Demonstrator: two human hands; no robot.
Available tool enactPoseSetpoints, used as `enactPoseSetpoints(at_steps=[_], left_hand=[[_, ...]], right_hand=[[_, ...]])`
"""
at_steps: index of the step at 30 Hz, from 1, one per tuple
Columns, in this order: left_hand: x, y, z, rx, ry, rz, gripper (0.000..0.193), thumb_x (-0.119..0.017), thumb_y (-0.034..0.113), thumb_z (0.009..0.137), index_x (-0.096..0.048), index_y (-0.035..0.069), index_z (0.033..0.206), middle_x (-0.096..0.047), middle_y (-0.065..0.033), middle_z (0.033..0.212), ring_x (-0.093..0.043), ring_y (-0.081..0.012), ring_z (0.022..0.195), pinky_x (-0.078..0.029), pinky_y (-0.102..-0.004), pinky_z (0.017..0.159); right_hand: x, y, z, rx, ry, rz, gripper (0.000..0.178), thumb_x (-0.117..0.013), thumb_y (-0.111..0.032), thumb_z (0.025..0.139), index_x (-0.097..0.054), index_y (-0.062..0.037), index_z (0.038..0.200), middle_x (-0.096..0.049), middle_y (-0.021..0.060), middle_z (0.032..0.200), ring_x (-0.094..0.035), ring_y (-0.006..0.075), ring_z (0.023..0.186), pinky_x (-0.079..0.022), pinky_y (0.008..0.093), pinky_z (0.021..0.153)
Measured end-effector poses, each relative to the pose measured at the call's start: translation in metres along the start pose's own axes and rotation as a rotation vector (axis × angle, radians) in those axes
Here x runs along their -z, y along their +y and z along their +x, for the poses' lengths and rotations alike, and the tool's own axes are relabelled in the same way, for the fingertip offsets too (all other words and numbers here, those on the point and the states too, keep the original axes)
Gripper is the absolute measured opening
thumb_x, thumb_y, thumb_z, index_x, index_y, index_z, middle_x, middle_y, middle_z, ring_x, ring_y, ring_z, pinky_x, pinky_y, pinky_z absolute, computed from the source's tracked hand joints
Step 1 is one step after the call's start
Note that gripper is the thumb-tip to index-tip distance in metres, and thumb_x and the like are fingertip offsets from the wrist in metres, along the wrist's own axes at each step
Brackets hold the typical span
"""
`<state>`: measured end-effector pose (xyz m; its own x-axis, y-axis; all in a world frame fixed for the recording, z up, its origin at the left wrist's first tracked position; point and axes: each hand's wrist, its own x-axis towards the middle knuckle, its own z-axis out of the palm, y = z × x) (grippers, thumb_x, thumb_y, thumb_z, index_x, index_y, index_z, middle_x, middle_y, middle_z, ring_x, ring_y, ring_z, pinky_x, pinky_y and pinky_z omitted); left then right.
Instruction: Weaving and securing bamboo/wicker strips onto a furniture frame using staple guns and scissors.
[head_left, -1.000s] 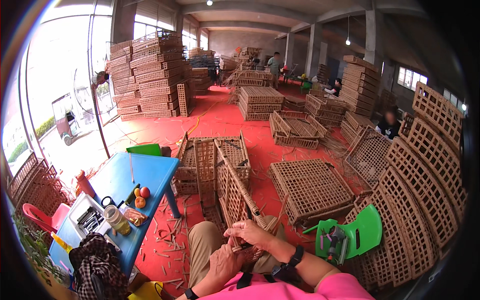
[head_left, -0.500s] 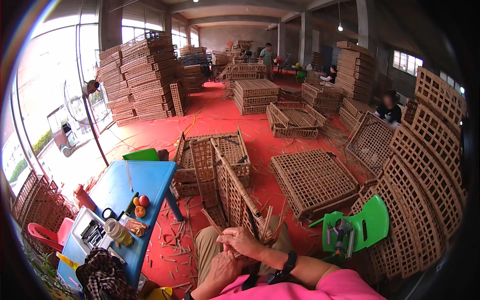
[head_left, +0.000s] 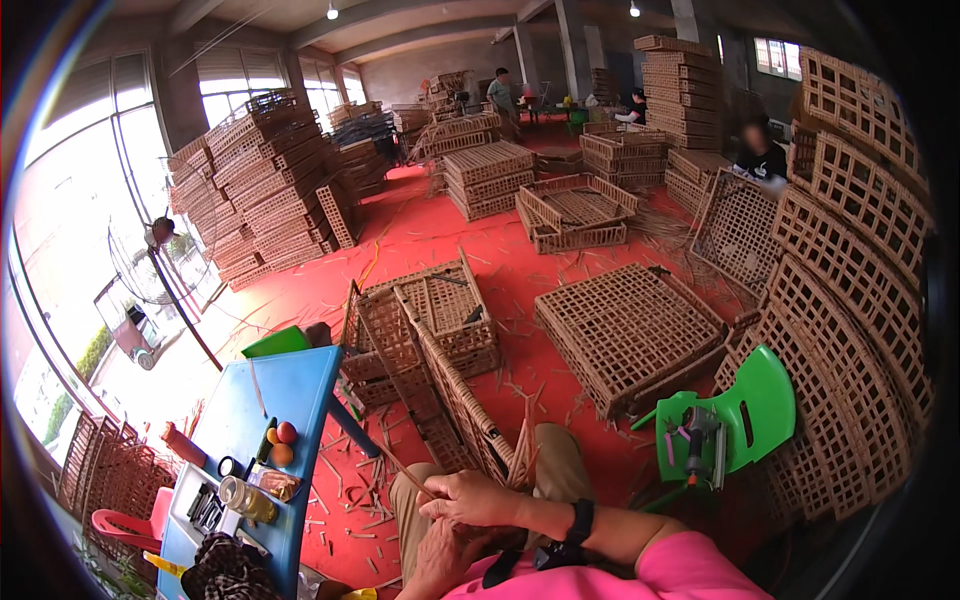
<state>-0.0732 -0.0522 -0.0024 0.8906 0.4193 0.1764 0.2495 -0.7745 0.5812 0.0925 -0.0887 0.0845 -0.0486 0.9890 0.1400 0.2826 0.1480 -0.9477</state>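
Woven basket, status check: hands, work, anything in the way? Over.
Right hand gripping thin strip, left hand close by. Woven basket, near end between knees. Loose strips jutting up there.

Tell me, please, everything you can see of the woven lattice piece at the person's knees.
The woven lattice piece is brown, apparently wood or cane strips crossed around open squares. Its thick wrapped rim, with a dark patch, slopes down toward the person. It is tilted, its near end between the knees, where loose strips rise. The right hand and left hand are near it; any contact is hidden.
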Motion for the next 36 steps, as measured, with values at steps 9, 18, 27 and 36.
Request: enactPoseSetpoints(at_steps=[9, 18, 27, 36], left_hand=[[-0.057, -0.045, -0.003, 0.149, -0.234, 0.069, 0.053, -0.055, 0.047, 0.092, -0.054, 0.011, 0.131, -0.06, -0.0211, 0.12, -0.061, -0.0351, 0.109, -0.05, -0.044, 0.085], [-0.082, -0.031, 0.001, 0.145, -0.271, 0.105, 0.046, -0.048, 0.046, 0.096, -0.047, 0.006, 0.118, -0.063, -0.02, 0.098, -0.065, -0.0362, 0.088, -0.055, -0.0457, 0.066], [-0.059, -0.025, 0.037, 0.118, -0.17, 0.236, 0.055, -0.051, 0.034, 0.094, -0.034, 0.008, 0.139, -0.06, -0.0199, 0.1, -0.064, -0.0354, 0.088, -0.055, -0.0456, 0.065], [-0.064, -0.08, 0.101, 0.241, 0.003, 0.039, 0.05, -0.056, 0.027, 0.089, -0.044, 0.001, 0.129, -0.061, -0.0233, 0.101, -0.062, -0.0419, 0.09, -0.052, -0.0495, 0.074]], right_hand=[[0.02, 0.001, -0.02, -0.021, -0.077, -0.511, 0.041, -0.06, -0.041, 0.09, -0.061, -0.0005, 0.087, -0.066, 0.0253, 0.082, -0.065, 0.0434, 0.086, -0.049, 0.0519, 0.078], [0.026, -0.001, -0.064, -0.03, 0.106, -0.477, 0.039, -0.057, -0.039, 0.094, -0.056, -0.0034, 0.079, -0.06, 0.0225, 0.067, -0.063, 0.0422, 0.069, -0.047, 0.0509, 0.064], [0.042, 0.004, -0.029, -0.052, 0.313, -0.301, 0.03, -0.059, -0.026, 0.095, -0.064, 0.0009, 0.083, -0.07, 0.0125, 0.073, -0.07, 0.0243, 0.07, -0.052, 0.0357, 0.061], [0.058, 0.028, 0.051, -0.094, 0.392, -0.446, 0.031, -0.059, -0.03, 0.094, -0.058, -0.005, 0.075, -0.065, 0.0114, 0.065, -0.066, 0.032, 0.065, -0.051, 0.0428, 0.061]])
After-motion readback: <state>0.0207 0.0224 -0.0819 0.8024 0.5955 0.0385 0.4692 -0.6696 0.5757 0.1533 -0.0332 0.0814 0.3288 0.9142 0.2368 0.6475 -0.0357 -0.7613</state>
